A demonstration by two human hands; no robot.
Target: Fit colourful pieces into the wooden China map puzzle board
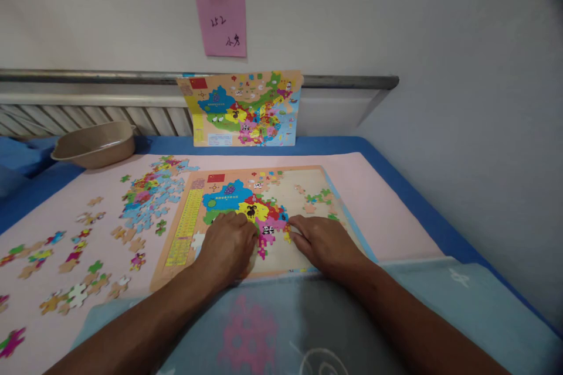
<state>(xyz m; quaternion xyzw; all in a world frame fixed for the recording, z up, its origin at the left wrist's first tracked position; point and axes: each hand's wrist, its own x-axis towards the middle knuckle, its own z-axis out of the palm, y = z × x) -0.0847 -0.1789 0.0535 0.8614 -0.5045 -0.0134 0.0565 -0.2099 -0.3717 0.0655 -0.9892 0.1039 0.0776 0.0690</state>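
Observation:
A partly assembled map jigsaw puzzle [176,228] lies on the bed in front of me, its wooden backing showing on the right and lower part. My left hand [231,240] rests on the puzzle with its fingers curled in, knuckles up, over the green region; whatever is under the fingers is hidden. From the right, my right hand [325,240] reaches in with thumb and forefinger at a small yellow puzzle piece [287,235] on the edge of the joined part. The panda piece [268,229] lies between both hands.
Many loose puzzle pieces [152,196] spread over the pink sheet to the left. A few more loose pieces [319,196] sit on the board's right side. A reference map [246,108] leans against the rail [352,81]. At the back left stands a tan basin [97,143].

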